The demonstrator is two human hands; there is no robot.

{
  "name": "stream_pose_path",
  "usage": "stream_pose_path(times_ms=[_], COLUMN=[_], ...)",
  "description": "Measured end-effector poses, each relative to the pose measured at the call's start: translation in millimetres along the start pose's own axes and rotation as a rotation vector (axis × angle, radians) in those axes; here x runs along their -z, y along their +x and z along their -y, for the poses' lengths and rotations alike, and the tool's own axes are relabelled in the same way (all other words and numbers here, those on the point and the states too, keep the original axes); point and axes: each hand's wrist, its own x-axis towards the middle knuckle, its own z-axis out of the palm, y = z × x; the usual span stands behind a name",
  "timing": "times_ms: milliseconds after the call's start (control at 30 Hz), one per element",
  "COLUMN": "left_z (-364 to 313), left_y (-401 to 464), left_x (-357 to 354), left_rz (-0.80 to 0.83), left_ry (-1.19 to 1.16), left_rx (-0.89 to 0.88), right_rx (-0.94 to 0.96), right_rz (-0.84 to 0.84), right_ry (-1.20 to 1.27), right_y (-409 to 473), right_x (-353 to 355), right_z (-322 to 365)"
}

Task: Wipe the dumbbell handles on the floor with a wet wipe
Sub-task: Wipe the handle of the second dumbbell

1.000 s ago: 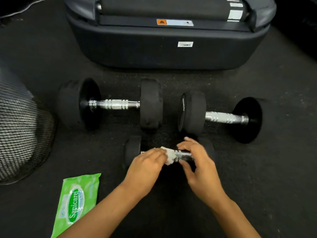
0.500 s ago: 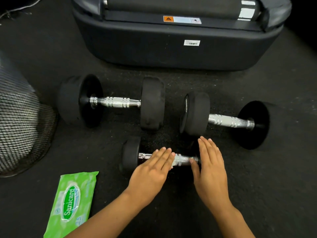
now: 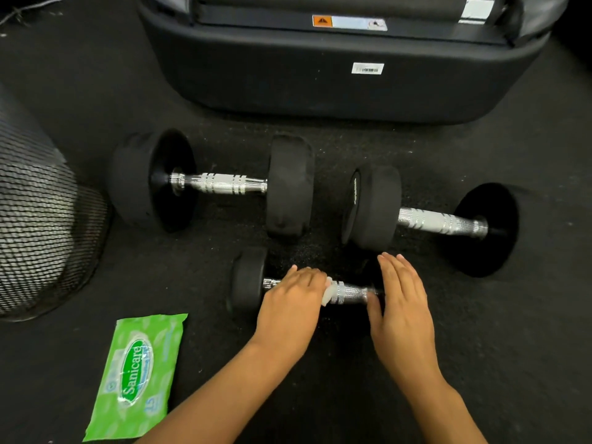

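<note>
A small dumbbell lies nearest me, its chrome handle [image 3: 350, 293] showing between my hands. My left hand [image 3: 293, 302] curls over the handle's left part and grips a white wet wipe [image 3: 330, 291] that peeks out at its fingertips. My right hand [image 3: 400, 302] rests with straight fingers over the small dumbbell's right weight, thumb touching the handle end. Two bigger dumbbells lie behind: one at the left with chrome handle [image 3: 221, 184], one at the right with chrome handle [image 3: 442, 222].
A green wet wipe pack [image 3: 141, 376] lies on the dark floor at the lower left. A black mesh bin [image 3: 41, 232] stands at the far left. A big dark machine base [image 3: 320, 78] blocks the back.
My left hand's fingers have curled down over the handle and the white wipe shows again at its fingertips. My right hand stays flat on the right weight. The view moved closer.
</note>
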Motion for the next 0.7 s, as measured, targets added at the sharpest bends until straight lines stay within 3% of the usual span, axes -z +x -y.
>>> stream_pose_path(times_ms=[100, 267, 600, 700], left_z=[1, 8, 8, 1], left_y=[-8, -21, -21, -1], left_x=[5, 6, -4, -3], left_rz=[0.006, 0.107, -0.013, 0.016], left_ry=[-0.023, 0.046, -0.077, -0.063], left_rx=[0.006, -0.153, -0.228, -0.225], right_rx=[-0.003, 0.007, -0.007, 0.007], right_rz=[0.004, 0.004, 0.01, 0.005], right_ry=[0.002, -0.017, -0.017, -0.014], right_y=[-1, -5, -3, -1], right_x=[1, 1, 1, 0], right_z=[1, 2, 2, 0])
